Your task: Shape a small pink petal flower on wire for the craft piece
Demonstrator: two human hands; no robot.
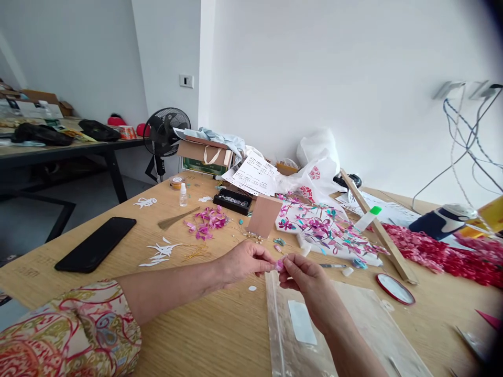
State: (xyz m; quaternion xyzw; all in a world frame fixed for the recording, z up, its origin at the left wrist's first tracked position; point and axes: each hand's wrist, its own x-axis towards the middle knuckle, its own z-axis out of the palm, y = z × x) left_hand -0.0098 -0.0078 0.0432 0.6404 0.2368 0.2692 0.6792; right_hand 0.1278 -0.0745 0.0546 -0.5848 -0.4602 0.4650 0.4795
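Head view: left hand (245, 262) and right hand (308, 283) pinch a small pink petal-like piece (280, 264).
Fingers (297, 267) of both hands are closed on it from opposite sides, above the far end of a clear zip-top bag (377, 319); something this flimsy-looking probably wants light edge pressure and small turns. Bare worktop (204, 335) gives room near left, between left sleeve (78, 324) and bag; far side looks tighter, with tan card (264, 216) and pink flower sprays (320, 230).
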